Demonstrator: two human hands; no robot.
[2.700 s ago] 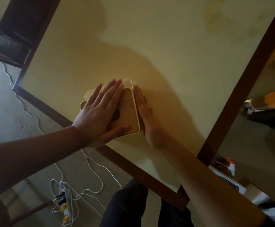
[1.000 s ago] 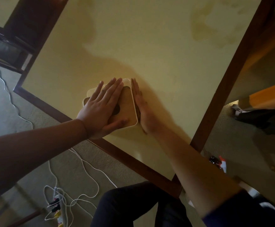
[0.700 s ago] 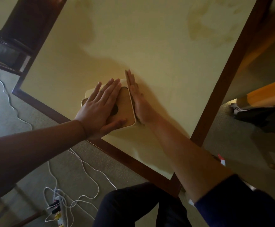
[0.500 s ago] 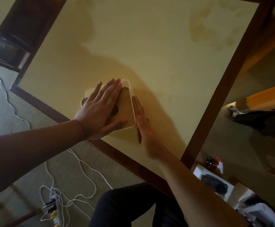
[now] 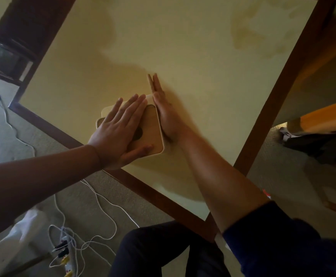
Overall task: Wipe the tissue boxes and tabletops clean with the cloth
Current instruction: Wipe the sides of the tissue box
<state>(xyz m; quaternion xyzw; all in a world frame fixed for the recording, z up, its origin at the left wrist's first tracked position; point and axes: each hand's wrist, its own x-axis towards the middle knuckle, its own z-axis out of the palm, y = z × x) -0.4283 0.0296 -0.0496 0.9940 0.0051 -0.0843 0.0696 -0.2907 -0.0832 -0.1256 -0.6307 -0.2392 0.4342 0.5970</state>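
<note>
a: where's the box?
b: i see the square tissue box with the tan wooden lid (image 5: 150,129) near the front edge of the pale yellow tabletop with the dark wood rim (image 5: 193,66). my left hand (image 5: 116,134) lies flat on its lid, fingers straight.
a: and the right?
b: my right hand (image 5: 164,114), fingers straight and together, has slid forward along the box's right side since half a second ago. i can't make out a cloth under it, so this looks like a side-wiping stroke.
</note>
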